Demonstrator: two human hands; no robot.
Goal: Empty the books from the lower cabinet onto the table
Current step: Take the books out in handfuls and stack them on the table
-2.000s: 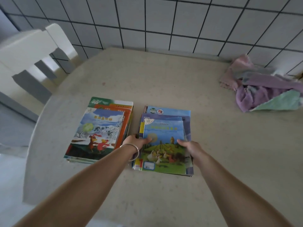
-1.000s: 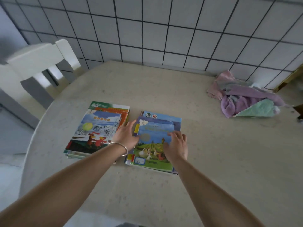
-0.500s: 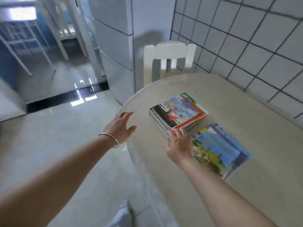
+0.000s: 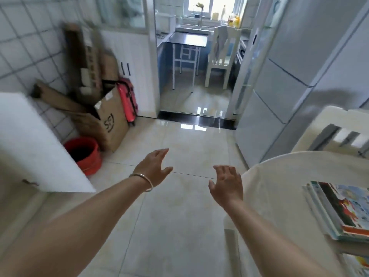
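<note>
Both hands are held out over the tiled floor (image 4: 179, 226), empty. The left hand (image 4: 153, 168), a bangle (image 4: 144, 179) on its wrist, has its fingers (image 4: 161, 152) spread and relaxed, holding nothing. The right hand (image 4: 226, 186) is likewise loose, fingers slightly bent, gripping nothing, just beside the rim of the table (image 4: 279, 186) at about 3 o'clock from it. A stack of books (image 4: 343, 210) lies on the table at 4 o'clock, well apart from both hands. At 9 o'clock stands a white cabinet (image 4: 30, 146), with a red bucket (image 4: 84, 154) and cardboard boxes (image 4: 109, 120) beyond it.
</note>
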